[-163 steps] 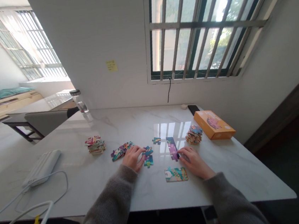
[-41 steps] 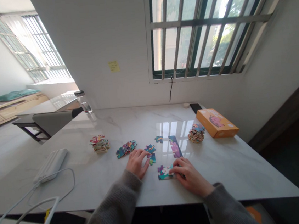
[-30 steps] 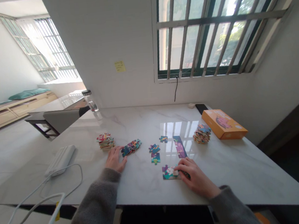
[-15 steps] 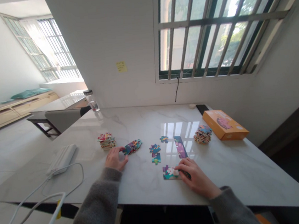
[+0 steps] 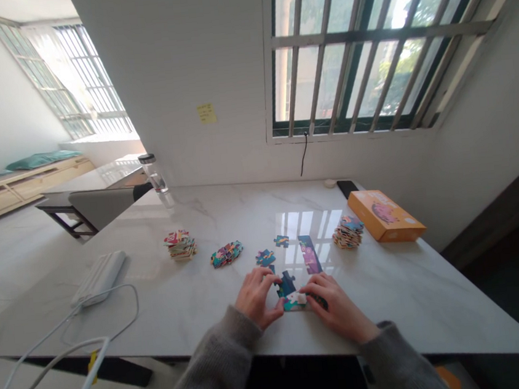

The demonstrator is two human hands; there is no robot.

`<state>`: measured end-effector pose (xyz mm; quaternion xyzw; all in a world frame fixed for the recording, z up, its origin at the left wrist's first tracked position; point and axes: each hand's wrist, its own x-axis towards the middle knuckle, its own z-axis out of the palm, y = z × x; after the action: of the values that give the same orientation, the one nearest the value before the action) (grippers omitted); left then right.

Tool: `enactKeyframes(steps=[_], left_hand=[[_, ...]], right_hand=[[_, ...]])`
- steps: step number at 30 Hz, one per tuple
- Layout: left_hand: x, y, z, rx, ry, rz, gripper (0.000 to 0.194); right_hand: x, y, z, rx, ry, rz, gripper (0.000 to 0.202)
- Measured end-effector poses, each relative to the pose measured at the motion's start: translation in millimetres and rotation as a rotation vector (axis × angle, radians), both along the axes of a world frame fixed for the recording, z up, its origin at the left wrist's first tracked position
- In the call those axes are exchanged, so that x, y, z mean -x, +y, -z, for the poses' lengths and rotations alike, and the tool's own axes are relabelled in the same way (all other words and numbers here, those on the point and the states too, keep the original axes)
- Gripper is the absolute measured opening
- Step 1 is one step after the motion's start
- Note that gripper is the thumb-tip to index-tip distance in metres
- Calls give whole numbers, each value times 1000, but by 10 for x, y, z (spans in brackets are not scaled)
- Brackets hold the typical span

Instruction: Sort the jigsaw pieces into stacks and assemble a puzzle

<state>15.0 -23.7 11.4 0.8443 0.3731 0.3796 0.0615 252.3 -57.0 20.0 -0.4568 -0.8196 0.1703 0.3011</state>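
My left hand (image 5: pixel 257 298) has thumb and fingers round a dark blue puzzle piece (image 5: pixel 286 283), just above the joined pieces with a white figure (image 5: pixel 295 301). My right hand (image 5: pixel 335 305) pinches a dark piece at the right end of those joined pieces; it is mostly hidden by the fingers. Behind my hands stands a joined purple strip (image 5: pixel 309 255) lying flat. Loose blue pieces (image 5: pixel 265 257) and a single piece (image 5: pixel 282 241) lie left of the strip. A spread pile of pieces (image 5: pixel 227 254) is farther left.
Stacks of pieces stand at left (image 5: pixel 181 245) and right (image 5: pixel 348 232). An orange box (image 5: pixel 386 216) and a black phone (image 5: pixel 347 188) lie at the back right. A white power strip (image 5: pixel 99 279) with cables lies at left, a bottle (image 5: pixel 153 173) behind.
My left hand has moved right from the spread pile to the joined pieces, bringing a dark blue piece. My right hand has stayed nearly in place. The view has shifted slightly.
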Motion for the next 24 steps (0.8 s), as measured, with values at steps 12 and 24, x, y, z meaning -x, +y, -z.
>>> enactKeyframes(steps=[12,24], left_hand=[[-178,-129,101,-17,-72,121,35],[-170,-113,26,-161,-163,82,22]], right_hand=[[4,24,25,108,352,106,35],[226,58,67,361,627,16,40]])
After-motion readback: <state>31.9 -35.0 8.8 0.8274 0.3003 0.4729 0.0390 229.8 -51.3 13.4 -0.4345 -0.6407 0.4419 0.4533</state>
